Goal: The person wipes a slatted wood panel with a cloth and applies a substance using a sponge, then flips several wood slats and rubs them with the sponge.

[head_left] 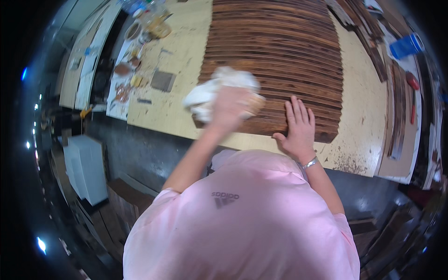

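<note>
A dark brown wooden panel (275, 51) with many parallel ridges lies flat on the pale worktable. My left hand (231, 106), blurred by motion, presses a bunched white cloth (205, 97) against the panel's near left part. Orange-brown stains show on the cloth beside my fingers. My right hand (300, 128) lies flat on the panel's near edge, right of its middle, fingers stretched out and holding nothing. A metal bracelet (310, 163) circles that wrist.
Bottles and jars (154, 25) stand at the table's far left, near a square sanding sheet (163, 80) and small scraps. Dark wood strips (368, 42) lie at the right, with a blue can (406, 45) and a red-handled tool (412, 81). A white box (86, 168) sits lower left.
</note>
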Demonstrator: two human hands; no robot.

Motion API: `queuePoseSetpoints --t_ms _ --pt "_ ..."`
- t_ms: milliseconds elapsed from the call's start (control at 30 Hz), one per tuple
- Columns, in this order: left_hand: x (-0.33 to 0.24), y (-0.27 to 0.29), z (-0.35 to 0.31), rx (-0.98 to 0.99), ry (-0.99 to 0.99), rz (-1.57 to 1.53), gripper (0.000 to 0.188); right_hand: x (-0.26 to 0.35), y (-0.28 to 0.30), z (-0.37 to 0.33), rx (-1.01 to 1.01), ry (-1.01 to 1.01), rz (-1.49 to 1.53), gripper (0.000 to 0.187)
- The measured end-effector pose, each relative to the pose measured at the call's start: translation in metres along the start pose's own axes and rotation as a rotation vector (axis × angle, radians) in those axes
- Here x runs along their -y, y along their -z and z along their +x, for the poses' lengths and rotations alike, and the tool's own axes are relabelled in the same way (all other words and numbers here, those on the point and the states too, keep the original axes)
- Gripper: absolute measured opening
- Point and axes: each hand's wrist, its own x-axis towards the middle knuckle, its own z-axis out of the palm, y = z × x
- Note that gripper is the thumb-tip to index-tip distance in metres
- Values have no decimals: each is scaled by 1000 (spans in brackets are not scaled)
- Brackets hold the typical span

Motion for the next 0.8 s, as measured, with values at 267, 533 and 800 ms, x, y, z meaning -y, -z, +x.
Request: queuePoseSetpoints --t_ms 267,533,800 --pt "87 61 -72 4 -186 468 41 1 5 -1 13 6 -60 109" --pt "65 74 -39 -427 286 17 29 0 5 2 13 14 -64 110" --pt "88 67 -76 -25 -226 427 37 -1 0 1 -14 21 -90 108"
